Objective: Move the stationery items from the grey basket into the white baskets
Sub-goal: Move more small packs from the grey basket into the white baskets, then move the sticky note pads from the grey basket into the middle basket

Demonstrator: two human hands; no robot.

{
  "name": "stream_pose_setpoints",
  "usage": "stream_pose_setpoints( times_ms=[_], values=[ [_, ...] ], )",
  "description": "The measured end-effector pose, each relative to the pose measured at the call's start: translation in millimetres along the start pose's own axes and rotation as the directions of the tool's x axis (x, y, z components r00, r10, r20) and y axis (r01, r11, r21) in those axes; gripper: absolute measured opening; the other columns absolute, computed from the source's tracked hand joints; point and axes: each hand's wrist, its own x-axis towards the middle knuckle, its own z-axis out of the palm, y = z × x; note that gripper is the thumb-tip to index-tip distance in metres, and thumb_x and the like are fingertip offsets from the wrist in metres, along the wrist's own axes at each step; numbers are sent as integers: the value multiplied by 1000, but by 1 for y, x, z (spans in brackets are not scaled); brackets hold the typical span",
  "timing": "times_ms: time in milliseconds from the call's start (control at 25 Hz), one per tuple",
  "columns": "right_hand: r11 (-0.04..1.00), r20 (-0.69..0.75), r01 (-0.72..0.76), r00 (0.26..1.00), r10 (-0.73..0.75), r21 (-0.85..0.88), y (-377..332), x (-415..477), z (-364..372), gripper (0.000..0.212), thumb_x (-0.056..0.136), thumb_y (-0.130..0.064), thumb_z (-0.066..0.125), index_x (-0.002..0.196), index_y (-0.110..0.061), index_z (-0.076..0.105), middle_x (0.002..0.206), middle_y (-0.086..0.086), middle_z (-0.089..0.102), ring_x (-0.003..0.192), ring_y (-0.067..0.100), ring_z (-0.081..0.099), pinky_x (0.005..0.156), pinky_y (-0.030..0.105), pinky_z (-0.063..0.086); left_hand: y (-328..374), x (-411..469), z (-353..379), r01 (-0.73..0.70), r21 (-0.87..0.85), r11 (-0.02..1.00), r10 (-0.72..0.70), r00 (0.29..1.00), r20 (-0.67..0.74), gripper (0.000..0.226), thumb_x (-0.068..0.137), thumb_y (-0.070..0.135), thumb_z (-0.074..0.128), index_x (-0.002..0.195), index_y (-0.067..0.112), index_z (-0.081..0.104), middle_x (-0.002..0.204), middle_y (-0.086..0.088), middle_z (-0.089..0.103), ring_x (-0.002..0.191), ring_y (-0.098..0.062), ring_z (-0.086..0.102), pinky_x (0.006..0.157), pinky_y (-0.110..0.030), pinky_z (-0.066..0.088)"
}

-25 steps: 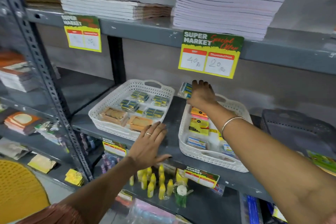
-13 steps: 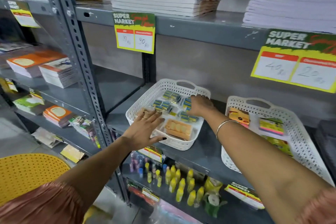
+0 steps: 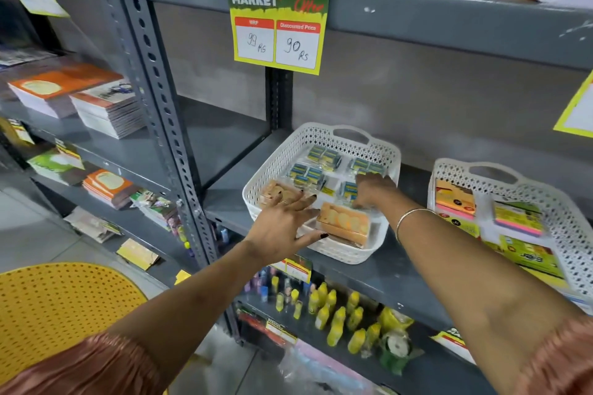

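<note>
Near the middle of the frame a white lattice basket [image 3: 321,253] sits on a grey metal shelf [image 3: 401,279], and both hands reach into it. The left hand [image 3: 282,228] lies flat over the basket's near left rim, fingers spread apart and stretched forward, closed on nothing; its fingertips touch or hover over a tan box [image 3: 272,194] in the basket's left corner, and which of the two cannot be told. The right hand [image 3: 372,189] is palm down over the right side of the same basket, fingers curled down onto a small blue-and-yellow pack [image 3: 348,191]; whether they actually pinch it cannot be told, since the hand hides the contact. More blue-and-yellow packs [image 3: 308,173] lie toward the back of the basket, and an orange box with pale circles [image 3: 345,223] lies at its front right, between the two hands. A second white basket [image 3: 564,221] stands at the right edge of the frame on the same shelf, holding sticky-note pads [image 3: 516,218] in orange, pink and green. A "Super Market Special Offer" price tag [image 3: 278,24] hangs from the shelf above, at upper centre. Yellow glue bottles [image 3: 333,314] stand on the shelf below. The grey basket is out of view.
</note>
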Motion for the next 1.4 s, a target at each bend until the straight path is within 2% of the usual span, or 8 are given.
stream_pose_setpoints(
  times_ms=[200, 360, 600, 840, 960, 1080, 1240, 1400],
  values=[
    [999, 27, -2, 1000, 3, -38, 0, 5, 1, 66, 82, -30, 68, 139, -10, 40, 140, 10, 49, 131, 27, 44, 114, 43, 31, 1, 0, -2, -7, -1, 1000, 7, 1000, -11, 90, 74, 77, 0, 133, 26, 47, 148, 1, 35, 137, -17, 30, 114, -44, 19],
    [1000, 28, 26, 999, -26, -9, 6, 4, 0, 83, 79, -42, 70, 145, -12, 30, 149, 11, 40, 139, 29, 34, 117, 46, 25, 1, -1, -2, -5, -3, 1000, 5, 1000, -6, 95, 72, 78, -5, 134, 26, 44, 148, 1, 35, 137, -17, 30, 114, -44, 19],
    [991, -196, 54, 980, -29, 123, 31, -10, -14, 79, 77, -43, 69, 141, -11, 35, 145, 16, 41, 134, 33, 38, 110, 43, 34, 1, -4, -4, -14, 41, 999, 14, 1000, 1, 98, 71, 79, -9, 137, 25, 41, 148, -1, 35, 136, -18, 32, 115, -47, 14],
    [983, -384, -10, 920, 80, 183, 102, -49, -32, 63, 83, -41, 64, 132, -8, 43, 133, 17, 49, 125, 34, 44, 103, 41, 37, 48, 16, -15, -66, 152, 986, 88, 986, -145, 87, 82, 72, 3, 142, 15, 31, 149, -6, 30, 139, -25, 19, 114, -46, 9],
    [978, -376, -95, 912, 160, 186, 158, -79, -33, 64, 85, -42, 60, 137, -9, 40, 134, 16, 49, 125, 33, 45, 104, 40, 39, 110, 38, -15, -179, 162, 970, 209, 959, -189, 84, 85, 69, 8, 139, 9, 34, 146, -11, 38, 136, -28, 28, 108, -44, 12],
    [962, -377, -182, 892, 249, 206, 217, -114, -26, 68, 86, -42, 61, 139, -7, 39, 136, 18, 48, 126, 34, 45, 104, 41, 39, 163, 52, 3, -278, 104, 955, 294, 930, -218, 85, 86, 69, 15, 142, 6, 24, 149, -11, 29, 138, -24, 21, 111, -40, 10],
    [914, -296, -330, 871, 392, 238, 288, -162, -9, 64, 86, -41, 60, 137, -8, 39, 136, 18, 47, 126, 34, 45, 103, 40, 39, 191, 51, 38, -226, -165, 960, 188, 957, -219, 97, 81, 75, 25, 144, 2, 16, 152, -15, 18, 141, -25, 13, 113, -34, 10],
    [857, -199, -429, 848, 491, 284, 346, -202, 22, 59, 83, -39, 63, 131, -10, 47, 133, 17, 52, 124, 34, 50, 101, 39, 43, 170, 24, 79, -153, -144, 978, 145, 987, -61, 107, 75, 81, 23, 143, -2, 14, 151, -20, 18, 139, -31, 18, 112, -29, 11]
  ],
)
